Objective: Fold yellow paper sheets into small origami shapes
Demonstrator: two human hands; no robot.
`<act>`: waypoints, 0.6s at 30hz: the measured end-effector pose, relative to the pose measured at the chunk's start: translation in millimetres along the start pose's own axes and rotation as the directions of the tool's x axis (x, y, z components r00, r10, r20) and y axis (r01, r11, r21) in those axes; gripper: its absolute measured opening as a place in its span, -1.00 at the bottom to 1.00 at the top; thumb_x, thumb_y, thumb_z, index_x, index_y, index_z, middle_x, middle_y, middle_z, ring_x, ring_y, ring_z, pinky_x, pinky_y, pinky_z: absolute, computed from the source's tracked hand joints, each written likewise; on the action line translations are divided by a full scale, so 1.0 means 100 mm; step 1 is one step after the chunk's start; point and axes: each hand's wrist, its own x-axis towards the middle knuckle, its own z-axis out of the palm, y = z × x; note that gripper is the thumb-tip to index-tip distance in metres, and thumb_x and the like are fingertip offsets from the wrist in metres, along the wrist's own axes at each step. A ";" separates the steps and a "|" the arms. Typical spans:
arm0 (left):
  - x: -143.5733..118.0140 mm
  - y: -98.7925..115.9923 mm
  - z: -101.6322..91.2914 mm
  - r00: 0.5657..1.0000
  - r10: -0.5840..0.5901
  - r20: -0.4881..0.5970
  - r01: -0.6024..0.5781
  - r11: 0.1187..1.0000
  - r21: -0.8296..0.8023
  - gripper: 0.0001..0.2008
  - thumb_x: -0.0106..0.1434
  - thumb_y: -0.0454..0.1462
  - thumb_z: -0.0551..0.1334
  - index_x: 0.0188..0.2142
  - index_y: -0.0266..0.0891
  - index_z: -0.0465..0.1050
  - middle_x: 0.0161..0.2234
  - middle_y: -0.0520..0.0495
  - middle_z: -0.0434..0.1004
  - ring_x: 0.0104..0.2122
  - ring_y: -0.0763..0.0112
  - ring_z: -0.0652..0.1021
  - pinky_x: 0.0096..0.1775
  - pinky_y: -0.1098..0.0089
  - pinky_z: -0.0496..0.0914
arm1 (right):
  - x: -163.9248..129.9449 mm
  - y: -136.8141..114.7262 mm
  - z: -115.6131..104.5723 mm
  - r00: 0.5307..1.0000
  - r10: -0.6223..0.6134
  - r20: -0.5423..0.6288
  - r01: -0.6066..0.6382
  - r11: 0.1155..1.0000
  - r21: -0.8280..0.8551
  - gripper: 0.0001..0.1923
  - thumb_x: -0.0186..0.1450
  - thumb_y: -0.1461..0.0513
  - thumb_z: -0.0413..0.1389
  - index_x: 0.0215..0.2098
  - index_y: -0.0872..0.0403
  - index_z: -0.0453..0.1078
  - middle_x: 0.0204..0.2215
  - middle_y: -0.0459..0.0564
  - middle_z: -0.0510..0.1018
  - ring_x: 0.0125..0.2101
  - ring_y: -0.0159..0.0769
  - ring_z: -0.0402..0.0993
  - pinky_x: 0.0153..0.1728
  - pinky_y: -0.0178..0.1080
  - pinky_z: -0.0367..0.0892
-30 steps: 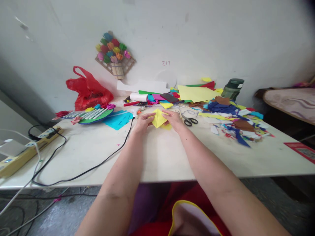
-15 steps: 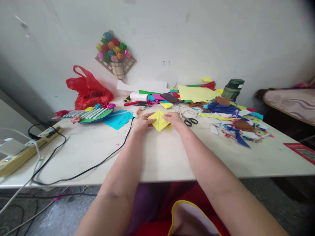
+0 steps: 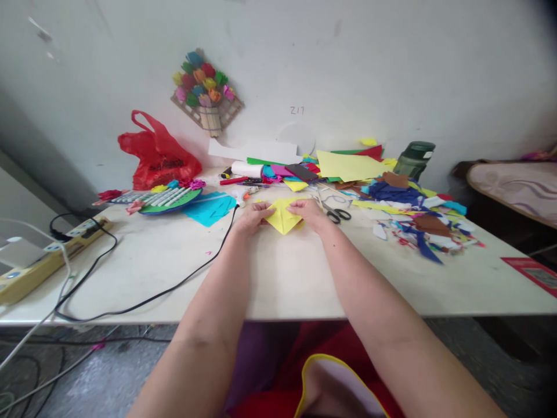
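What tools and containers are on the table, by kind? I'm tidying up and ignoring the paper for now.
Scissors: 1
Red plastic bag: 1
Green bottle: 1
Power strip: 1
Total: 4
The pens near the back are too small to count. Both the left hand and the right hand press on the yellow folded paper.

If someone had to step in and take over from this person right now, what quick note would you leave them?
Left hand and right hand: both press the folded yellow paper flat on the table, one at each side.
Done: the sheet already carries several folds and ends in a point toward the person.
Left: further folds, by the look of it.
Nearby: scissors just right of the right hand, paper scraps beyond.
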 end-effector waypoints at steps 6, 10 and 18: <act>-0.01 0.02 0.01 1.000 -0.009 -0.003 0.009 1.000 0.005 -0.64 -0.21 -0.16 0.42 -0.46 -0.33 0.41 -0.50 -0.03 0.48 -0.51 0.49 0.48 -0.46 0.48 0.36 | -0.02 -0.01 -0.02 0.999 -0.012 0.040 0.011 1.000 0.015 -0.91 0.07 0.24 0.14 -0.51 0.14 0.42 -0.62 -0.11 0.47 -0.61 -0.42 0.35 -0.65 -0.40 0.23; -0.01 0.02 0.01 1.000 -0.005 0.008 0.005 1.000 -0.013 -0.66 -0.19 -0.17 0.41 -0.46 -0.32 0.40 -0.49 -0.01 0.48 -0.49 0.49 0.48 -0.42 0.46 0.37 | -0.01 -0.01 -0.04 0.999 0.007 0.053 -0.009 0.999 0.042 -0.88 0.07 0.24 0.11 -0.45 0.13 0.44 -0.58 -0.09 0.49 -0.59 -0.39 0.38 -0.68 -0.40 0.23; -0.02 0.02 0.01 1.000 0.006 0.016 -0.005 0.999 -0.046 -0.69 -0.16 -0.20 0.40 -0.45 -0.32 0.42 -0.48 -0.03 0.48 -0.48 0.47 0.49 -0.41 0.46 0.38 | -0.04 -0.05 -0.03 0.997 0.023 0.079 -0.023 1.000 0.003 -0.87 0.06 0.34 0.08 -0.43 0.17 0.47 -0.58 -0.07 0.51 -0.61 -0.41 0.37 -0.69 -0.40 0.22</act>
